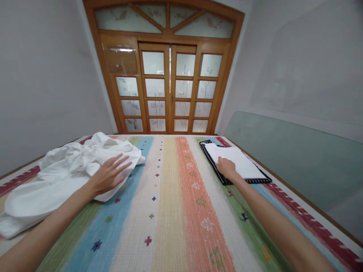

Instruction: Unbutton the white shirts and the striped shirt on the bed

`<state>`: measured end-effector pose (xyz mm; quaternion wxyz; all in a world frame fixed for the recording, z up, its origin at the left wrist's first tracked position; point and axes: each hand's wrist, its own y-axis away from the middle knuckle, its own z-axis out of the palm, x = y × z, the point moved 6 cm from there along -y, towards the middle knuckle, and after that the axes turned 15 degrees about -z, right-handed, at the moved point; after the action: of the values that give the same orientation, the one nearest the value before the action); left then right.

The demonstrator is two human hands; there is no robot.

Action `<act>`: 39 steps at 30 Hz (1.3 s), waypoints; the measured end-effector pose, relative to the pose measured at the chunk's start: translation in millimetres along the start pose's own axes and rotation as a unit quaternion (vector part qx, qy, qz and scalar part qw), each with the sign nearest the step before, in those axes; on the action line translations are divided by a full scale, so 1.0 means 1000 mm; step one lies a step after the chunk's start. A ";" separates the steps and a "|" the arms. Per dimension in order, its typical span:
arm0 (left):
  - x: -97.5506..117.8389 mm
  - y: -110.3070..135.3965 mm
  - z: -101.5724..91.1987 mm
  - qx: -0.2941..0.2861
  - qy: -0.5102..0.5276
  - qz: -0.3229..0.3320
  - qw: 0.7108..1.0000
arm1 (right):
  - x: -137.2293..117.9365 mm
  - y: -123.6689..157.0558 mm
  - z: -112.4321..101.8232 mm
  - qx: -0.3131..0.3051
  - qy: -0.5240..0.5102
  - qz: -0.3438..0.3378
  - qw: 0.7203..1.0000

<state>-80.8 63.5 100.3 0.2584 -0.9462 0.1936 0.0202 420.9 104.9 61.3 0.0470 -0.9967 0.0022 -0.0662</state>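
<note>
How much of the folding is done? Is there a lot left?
Looks partly done. Done: a folded white cloth lies flat on a dark striped cloth, with the right hand resting on its near corner. In hand: the left hand lies open on the crumpled white pile. Left: that whole pile, not yet folded, on the striped bed cover.

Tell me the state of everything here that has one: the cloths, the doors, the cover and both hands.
Loose white cloth, crumpled in a heap.
Folded white cloth, folded flat on the dark cloth.
Dark cloth, folded flat beneath it.
Striped cover, spread flat.
Double doors, shut.
Left hand, open, flat on the heap.
Right hand, on the folded stack's near corner; grip unclear.
</note>
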 end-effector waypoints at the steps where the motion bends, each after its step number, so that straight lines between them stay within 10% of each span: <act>1: 0.009 0.003 0.010 -0.033 -0.004 0.035 0.999 | 0.001 -0.001 0.000 -0.004 -0.001 0.002 1.000; 10: -0.027 -0.020 0.070 -0.053 -0.071 -0.160 0.983 | 0.005 -0.003 -0.005 -0.022 -0.011 0.016 1.000; 19: -0.016 -0.045 0.082 -0.059 -0.078 -0.216 0.972 | 0.013 0.001 -0.013 -0.007 -0.018 0.039 0.999; 27: 0.041 -0.039 0.068 0.008 0.161 -0.118 0.980 | -0.018 -0.006 -0.126 0.230 -0.135 -0.036 0.963; 33: 0.073 -0.059 0.047 -0.046 0.494 -0.226 0.839 | -0.075 0.000 -0.166 0.228 -0.518 -0.146 0.812; 39: 0.108 -0.055 0.012 -0.145 0.624 -0.252 0.725 | -0.103 0.009 -0.138 0.311 -0.409 -0.148 0.845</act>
<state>39.9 74.7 100.9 -0.0657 -0.7855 0.0597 -0.6125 300.6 83.9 183.1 0.3412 -0.8550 -0.1856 0.3437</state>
